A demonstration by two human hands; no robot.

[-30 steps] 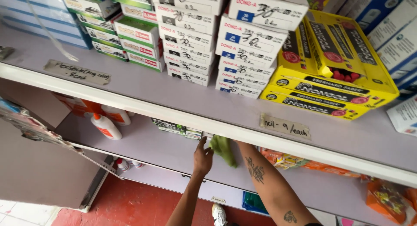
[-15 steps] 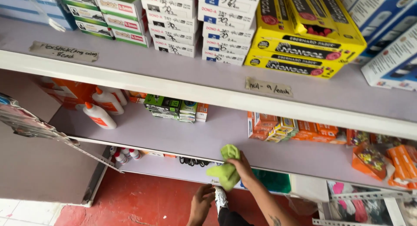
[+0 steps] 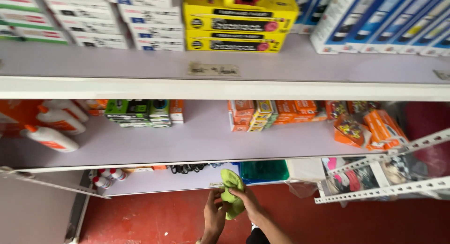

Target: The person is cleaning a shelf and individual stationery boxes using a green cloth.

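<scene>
A light green cloth point(image 3: 231, 192) hangs bunched between both hands, low in the view, in front of the bottom shelf. My right hand point(image 3: 249, 202) grips it from the right side. Fingers of my left hand point(image 3: 214, 215) are closed on its lower left part. Both hands are below the middle shelf point(image 3: 197, 143), over the red floor point(image 3: 154, 218).
White shelving fills the view. The top shelf point(image 3: 140, 65) carries yellow boxes point(image 3: 236, 26) and white and blue cartons. The middle shelf holds white glue bottles point(image 3: 51, 126), green packs point(image 3: 133, 112) and orange packs point(image 3: 281, 113). A metal rack point(image 3: 389, 178) juts out at the right.
The view has dropped and shifted right along the shelves. My right hand with the cloth came down off the middle shelf, and my left hand joined it on the cloth.
</scene>
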